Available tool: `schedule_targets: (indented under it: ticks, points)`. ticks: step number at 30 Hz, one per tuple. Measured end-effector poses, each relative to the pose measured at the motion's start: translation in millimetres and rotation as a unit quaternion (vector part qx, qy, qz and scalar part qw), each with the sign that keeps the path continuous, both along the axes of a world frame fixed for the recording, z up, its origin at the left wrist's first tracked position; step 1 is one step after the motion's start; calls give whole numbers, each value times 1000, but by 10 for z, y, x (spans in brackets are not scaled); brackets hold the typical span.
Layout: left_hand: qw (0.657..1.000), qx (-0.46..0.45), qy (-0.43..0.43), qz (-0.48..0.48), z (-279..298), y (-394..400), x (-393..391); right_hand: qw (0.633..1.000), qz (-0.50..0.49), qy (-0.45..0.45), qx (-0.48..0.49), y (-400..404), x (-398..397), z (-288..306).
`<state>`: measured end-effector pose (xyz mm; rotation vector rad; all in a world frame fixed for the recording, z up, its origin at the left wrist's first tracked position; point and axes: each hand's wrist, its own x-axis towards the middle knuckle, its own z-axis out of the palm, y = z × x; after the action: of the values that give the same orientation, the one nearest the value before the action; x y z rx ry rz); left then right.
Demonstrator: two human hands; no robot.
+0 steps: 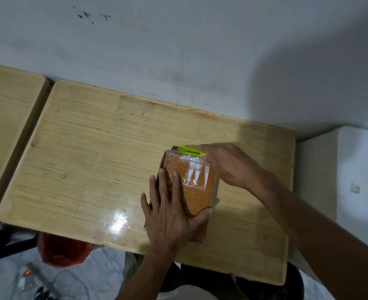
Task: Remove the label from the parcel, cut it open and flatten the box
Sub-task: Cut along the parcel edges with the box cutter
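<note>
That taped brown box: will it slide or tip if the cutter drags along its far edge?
The brown cardboard box likely slides: glossy wooden desk, shiny tape wrap. The left hand pressing flat on it should hold it. Tipping seems unlikely; it sits low and broad. The green utility knife is at its far edge.

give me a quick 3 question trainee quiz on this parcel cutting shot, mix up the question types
1. True or false: the left hand rests flat on top of the parcel.
2. Multiple choice: where is the green cutter? A) at the parcel's far edge, in the right hand B) lying on the wooden table to the left of the parcel C) under the left hand
3. Fill in: the parcel's top is covered in shiny clear ____.

Key
1. True
2. A
3. Tape (plastic wrap)
</note>
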<state>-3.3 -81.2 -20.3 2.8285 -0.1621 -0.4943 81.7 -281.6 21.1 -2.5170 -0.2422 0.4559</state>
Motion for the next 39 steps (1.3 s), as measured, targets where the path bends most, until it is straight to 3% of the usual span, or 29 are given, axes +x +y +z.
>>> schedule_targets:
  ticks: [9,23,33,39]
  points:
    - [1000,-1,-3,-1,-19,7,-1,995,26,-68,-72,89,57,11]
    - [1000,-4,-6,0,-25,12,-4,993,6,-73,-91,188,8,135]
    - [1000,1,-6,-1,-21,0,-10,976,43,-104,-186,277,-30,127]
    - [1000,-1,-9,1,-14,-14,-16,973,42,-135,-183,295,-59,156]
